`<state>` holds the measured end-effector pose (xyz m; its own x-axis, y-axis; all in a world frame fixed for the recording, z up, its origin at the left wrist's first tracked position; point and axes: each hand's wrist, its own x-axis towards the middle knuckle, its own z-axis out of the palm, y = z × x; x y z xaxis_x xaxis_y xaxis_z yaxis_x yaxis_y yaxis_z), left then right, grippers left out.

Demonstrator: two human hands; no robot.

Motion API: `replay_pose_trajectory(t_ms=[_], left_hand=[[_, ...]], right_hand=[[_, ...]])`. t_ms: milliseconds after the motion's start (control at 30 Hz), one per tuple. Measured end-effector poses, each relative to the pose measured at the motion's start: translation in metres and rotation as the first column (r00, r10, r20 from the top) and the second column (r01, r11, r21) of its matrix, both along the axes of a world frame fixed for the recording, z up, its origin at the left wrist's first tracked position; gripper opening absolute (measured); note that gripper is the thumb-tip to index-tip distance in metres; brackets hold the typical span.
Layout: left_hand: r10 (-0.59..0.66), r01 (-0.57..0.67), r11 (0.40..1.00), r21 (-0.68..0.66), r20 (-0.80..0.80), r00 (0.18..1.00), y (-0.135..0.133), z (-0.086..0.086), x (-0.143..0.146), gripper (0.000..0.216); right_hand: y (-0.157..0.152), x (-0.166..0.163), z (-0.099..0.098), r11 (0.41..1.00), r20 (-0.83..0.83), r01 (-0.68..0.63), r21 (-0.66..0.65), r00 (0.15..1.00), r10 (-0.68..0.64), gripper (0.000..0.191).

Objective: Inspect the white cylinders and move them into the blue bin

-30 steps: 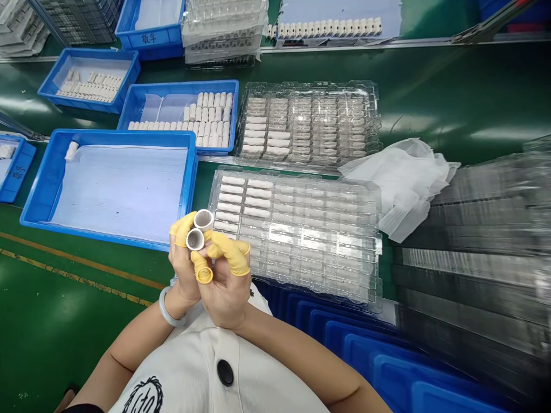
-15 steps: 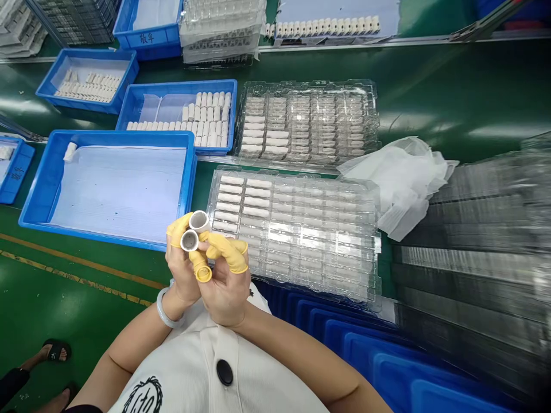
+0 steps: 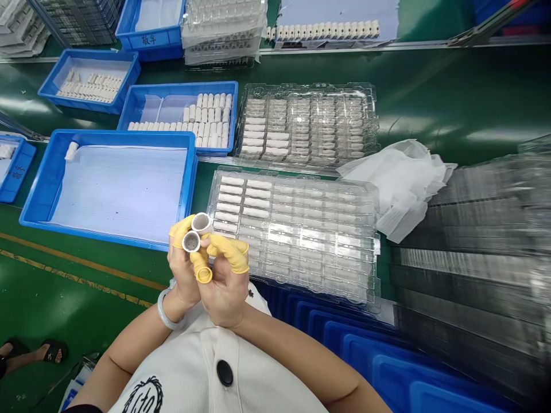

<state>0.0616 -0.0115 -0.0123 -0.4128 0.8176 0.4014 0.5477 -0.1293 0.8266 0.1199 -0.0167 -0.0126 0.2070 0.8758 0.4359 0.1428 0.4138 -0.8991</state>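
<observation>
Two white hollow tubes are held side by side in front of my chest, open ends up. The upper tube (image 3: 201, 223) touches the lower tube (image 3: 191, 242). My left hand (image 3: 183, 269) is closed around them from the left, with yellow finger cots on its fingertips. From the other side my right hand (image 3: 226, 275), also in yellow cots, grips the tubes with bent fingers. Just beyond the hands lies a clear plastic tray (image 3: 301, 241) with white tubes in its left columns. How the fingers divide the tubes is partly hidden.
A large blue bin (image 3: 38, 195) lined with paper holds one white tube (image 3: 71, 151). Behind it a blue bin (image 3: 150, 89) carries many tubes. Another clear tray (image 3: 370, 115), crumpled white sheets (image 3: 400, 183) and stacked trays (image 3: 473, 258) lie right. Another person's foot (image 3: 55, 351) shows lower left.
Both hands and the two tubes have barely shifted, with a slight finger movement at the lower tube. The other person's feet have moved at the lower left.
</observation>
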Motion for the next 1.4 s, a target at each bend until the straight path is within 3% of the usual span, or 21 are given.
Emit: replay_pose_trajectory(t_ms=[300, 500, 700, 767, 933, 1033, 1133, 1200, 1267, 1400], left_hand=[[0.053, -0.033, 0.988, 0.149, -0.131, 0.99, 0.001, -0.006, -0.005, 0.026], [0.036, -0.013, 0.987, 0.16, -0.139, 0.99, 0.001, -0.007, -0.006, 0.026], [0.013, -0.003, 0.997, -0.077, 0.125, 0.992, -0.002, -0.002, -0.011, 0.029], [-0.017, 0.05, 0.989, -0.14, 0.225, 0.974, -0.003, 0.001, -0.014, 0.026], [-0.112, 0.222, 0.949, -0.222, 0.421, 0.9, -0.005, 0.011, -0.025, 0.028], [-0.169, 0.369, 0.896, -0.247, 0.579, 0.798, -0.006, 0.016, -0.034, 0.035], [-0.154, 0.51, 0.826, -0.24, 0.774, 0.614, -0.006, 0.021, -0.041, 0.04], [-0.089, 0.569, 0.786, -0.243, 0.866, 0.493, -0.005, 0.024, -0.044, 0.038], [0.006, 0.574, 0.776, -0.261, 0.913, 0.407, -0.002, 0.026, -0.046, 0.036], [0.216, 0.457, 0.832, -0.316, 0.942, 0.257, 0.006, 0.029, -0.048, 0.031]], right_hand=[[0.001, 0.002, 0.001, 0.995, -0.041, -0.051, 0.08, 0.998, 0.055, 0.045], [0.001, 0.001, 0.0, 0.992, -0.04, -0.093, 0.084, 0.995, 0.097, 0.048], [0.014, 0.019, -0.004, 0.997, 0.034, -0.07, 0.041, 0.997, 0.069, 0.047], [0.023, 0.03, -0.002, 0.988, 0.129, -0.15, -0.035, 0.98, 0.153, 0.041], [0.038, 0.05, 0.006, 0.823, 0.165, -0.495, -0.28, 0.82, 0.549, 0.026], [0.042, 0.055, 0.008, 0.754, 0.101, -0.546, -0.366, 0.782, 0.616, 0.022], [0.046, 0.057, 0.01, 0.639, -0.08, -0.605, -0.474, 0.753, 0.653, 0.022], [0.048, 0.058, 0.013, 0.509, -0.319, -0.674, -0.535, 0.72, 0.616, 0.026], [0.049, 0.057, 0.015, 0.374, -0.578, -0.756, -0.537, 0.653, 0.49, 0.028], [0.049, 0.054, 0.017, 0.221, -0.856, -0.858, -0.464, 0.499, 0.14, 0.025]])
